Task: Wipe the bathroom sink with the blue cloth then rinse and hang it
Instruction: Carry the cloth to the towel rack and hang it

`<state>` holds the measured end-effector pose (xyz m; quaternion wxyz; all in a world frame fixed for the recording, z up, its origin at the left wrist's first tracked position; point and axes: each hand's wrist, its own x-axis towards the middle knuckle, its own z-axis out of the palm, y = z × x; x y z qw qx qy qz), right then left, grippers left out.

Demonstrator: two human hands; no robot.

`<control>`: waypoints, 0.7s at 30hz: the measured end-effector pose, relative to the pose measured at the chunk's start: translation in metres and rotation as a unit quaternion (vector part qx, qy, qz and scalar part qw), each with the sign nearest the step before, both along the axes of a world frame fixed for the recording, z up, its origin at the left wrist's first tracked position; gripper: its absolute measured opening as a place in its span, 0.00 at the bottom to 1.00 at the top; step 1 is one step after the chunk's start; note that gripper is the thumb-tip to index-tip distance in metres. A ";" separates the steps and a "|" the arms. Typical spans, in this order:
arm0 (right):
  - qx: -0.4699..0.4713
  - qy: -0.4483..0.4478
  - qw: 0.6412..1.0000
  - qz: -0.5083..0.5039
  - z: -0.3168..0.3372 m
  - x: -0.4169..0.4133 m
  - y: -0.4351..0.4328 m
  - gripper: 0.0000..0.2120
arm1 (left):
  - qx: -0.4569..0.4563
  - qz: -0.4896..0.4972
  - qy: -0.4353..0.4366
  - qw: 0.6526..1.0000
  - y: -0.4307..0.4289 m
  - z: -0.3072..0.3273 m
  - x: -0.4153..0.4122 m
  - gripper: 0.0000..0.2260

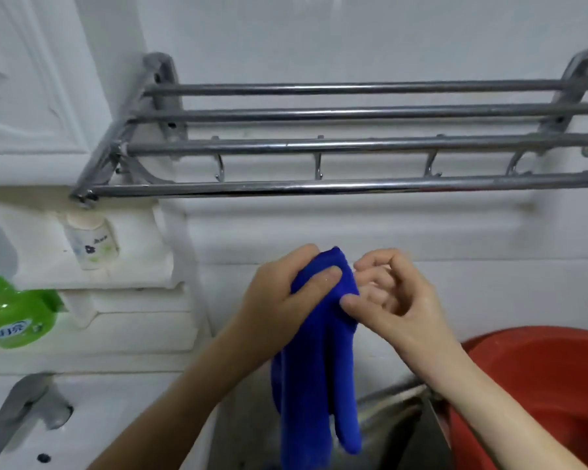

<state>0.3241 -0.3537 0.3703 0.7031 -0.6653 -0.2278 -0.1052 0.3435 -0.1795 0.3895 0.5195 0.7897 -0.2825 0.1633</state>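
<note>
- While it hangs bunched from the left hand (pixel 282 300), the blue cloth (pixel 316 368) droops in 2 long folds, well below the towel rack (pixel 319 188) and apart from it.
- Left fingers (pixel 308 252) are curled round the cloth's top, with the thumb pressed flat across its front: a firm grip.
- On the right hand (pixel 401 300) the thumb tip touches the cloth's right edge. Its fingers (pixel 374 266) are loosely curled, with gaps between them; I cannot tell whether they pinch the fabric.
- On the wall, the rack shows 4 chrome bars and 4 small hooks, all bare.
- A red basin (pixel 540 385) sits under the right forearm.
- At the left are a grey faucet (pixel 21 408) on the white sink (pixel 116 418), a green bottle (pixel 14 317), and a small white bottle (pixel 90 242) on a shelf.
</note>
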 end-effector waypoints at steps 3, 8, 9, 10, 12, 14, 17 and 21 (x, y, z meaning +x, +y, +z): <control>-0.091 0.053 0.992 0.063 -0.023 0.000 -0.005 0.09 | -0.028 0.005 0.009 1.000 0.001 0.015 -0.003 0.14; -0.223 0.086 0.968 0.079 -0.052 -0.009 -0.012 0.07 | -0.095 0.063 0.027 0.993 0.019 0.036 -0.007 0.11; -0.222 0.090 0.968 0.074 -0.048 -0.012 -0.015 0.05 | -0.093 0.081 0.025 0.992 0.025 0.039 -0.007 0.10; -0.226 0.084 0.969 0.055 -0.043 -0.014 -0.019 0.03 | -0.094 0.103 0.021 0.990 0.032 0.042 -0.007 0.10; -0.237 0.033 0.971 -0.008 -0.030 -0.013 -0.035 0.14 | -0.084 0.146 0.002 0.986 0.046 0.049 -0.007 0.14; -0.238 -0.044 0.968 -0.064 -0.004 -0.014 -0.046 0.17 | -0.032 0.165 -0.035 0.985 0.057 0.055 -0.007 0.16; -0.279 -0.181 0.930 -0.153 0.037 -0.012 -0.057 0.09 | 0.021 0.172 -0.073 0.982 0.064 0.058 -0.008 0.21; -0.389 -0.323 0.835 -0.216 0.077 -0.009 -0.073 0.09 | 0.012 0.179 -0.122 0.976 0.066 0.053 -0.016 0.16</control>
